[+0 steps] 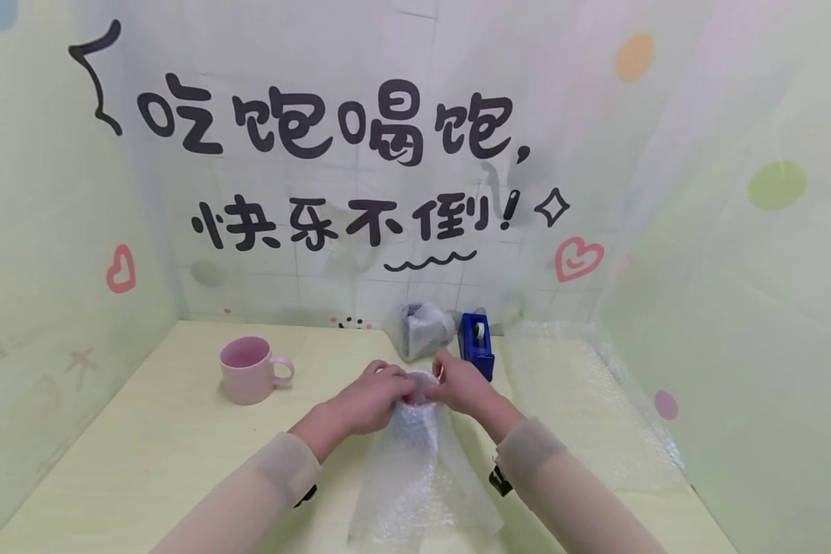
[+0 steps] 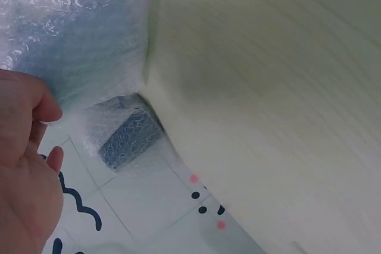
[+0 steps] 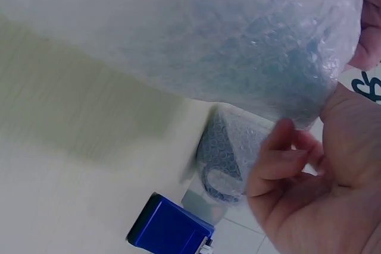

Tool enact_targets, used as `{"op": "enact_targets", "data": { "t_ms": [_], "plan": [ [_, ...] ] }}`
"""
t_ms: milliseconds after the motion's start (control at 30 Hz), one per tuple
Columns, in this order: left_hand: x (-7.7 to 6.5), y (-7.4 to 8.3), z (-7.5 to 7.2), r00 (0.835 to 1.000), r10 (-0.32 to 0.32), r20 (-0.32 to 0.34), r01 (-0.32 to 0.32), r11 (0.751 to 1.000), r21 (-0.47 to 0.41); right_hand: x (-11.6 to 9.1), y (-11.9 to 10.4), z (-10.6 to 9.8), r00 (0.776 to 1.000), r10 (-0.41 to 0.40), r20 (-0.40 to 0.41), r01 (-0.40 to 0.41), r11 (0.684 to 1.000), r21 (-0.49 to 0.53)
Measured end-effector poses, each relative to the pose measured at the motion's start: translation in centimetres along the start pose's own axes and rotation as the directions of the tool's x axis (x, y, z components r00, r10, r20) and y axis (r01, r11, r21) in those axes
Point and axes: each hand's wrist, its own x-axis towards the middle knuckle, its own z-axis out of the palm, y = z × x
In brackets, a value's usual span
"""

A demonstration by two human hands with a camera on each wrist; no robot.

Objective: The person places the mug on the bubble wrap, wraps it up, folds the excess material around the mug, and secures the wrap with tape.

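A roll of clear bubble wrap (image 1: 418,438) stands around something bluish, its lower end flaring toward me over the table. What the bluish thing is, I cannot tell through the layers. At the top opening my left hand (image 1: 381,396) grips the wrap's edge from the left, fingers bent over the rim. Opposite it, my right hand (image 1: 462,383) pinches the same rim, its thumb reaching inside. The right wrist view shows the bubble wrap (image 3: 268,46) between that thumb and the curled fingers. In the left wrist view, the left fingertips are partly hidden by the wrap.
Behind the hands lies a dark mug in bubble wrap (image 1: 425,331), its handle visible in the right wrist view. Beside it stands a blue tape dispenser (image 1: 476,346). A pink mug (image 1: 249,373) is at the left. A flat bubble wrap sheet (image 1: 589,408) covers the table's right side.
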Motion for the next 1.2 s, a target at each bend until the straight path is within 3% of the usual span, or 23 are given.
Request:
{"op": "enact_targets", "data": {
  "t_ms": [133, 300, 433, 533, 667, 733, 900, 967, 1067, 1200],
  "plan": [
    [-0.8, -0.7, 0.3, 0.987, 0.077, -0.142, -0.066, 0.995, 0.080, -0.5, 0.0, 0.2, 0.994, -0.075, -0.077, 0.074, 0.997, -0.023],
    [-1.3, -0.9, 0.2, 0.974, 0.117, -0.193, -0.100, 0.990, 0.097, -0.6, 0.2, 0.4, 0.997, 0.034, -0.069, -0.023, 0.989, 0.145],
    [-1.2, -1.2, -0.2, 0.971, 0.154, -0.182, -0.144, 0.987, 0.067, -0.3, 0.0, 0.2, 0.994, 0.108, -0.025, -0.100, 0.973, 0.210],
    [-1.2, -1.4, -0.8, 0.981, 0.142, -0.136, -0.148, 0.988, -0.036, 0.1, 0.1, 0.3, 0.996, 0.079, -0.031, -0.073, 0.982, 0.174],
    [-1.5, -1.6, -1.7, 0.997, 0.069, -0.047, -0.078, 0.972, -0.221, 0.4, 0.4, 0.6, 0.998, 0.017, -0.063, -0.011, 0.994, 0.109],
    [-1.7, -1.8, -2.0, 0.997, 0.073, -0.028, -0.078, 0.964, -0.253, 0.5, 0.5, 0.7, 0.998, 0.003, -0.063, 0.004, 0.994, 0.110],
    [-1.8, -1.9, -2.1, 0.984, 0.174, -0.049, -0.179, 0.972, -0.155, 0.2, 0.5, 0.8, 0.996, -0.030, -0.087, 0.040, 0.992, 0.119],
    [-1.8, -1.9, -2.1, 0.982, 0.184, -0.053, -0.188, 0.977, -0.105, -0.1, 0.4, 0.9, 0.995, -0.029, -0.099, 0.042, 0.992, 0.123],
    [-1.6, -1.8, -2.0, 0.982, 0.179, -0.054, -0.182, 0.982, -0.052, -0.7, 0.1, 0.6, 0.996, 0.017, -0.090, 0.001, 0.981, 0.194],
    [-1.4, -1.7, -1.9, 0.982, 0.181, -0.055, -0.182, 0.983, -0.012, -1.5, -0.3, -0.2, 0.992, 0.122, -0.018, -0.108, 0.932, 0.346]
  ]
}}
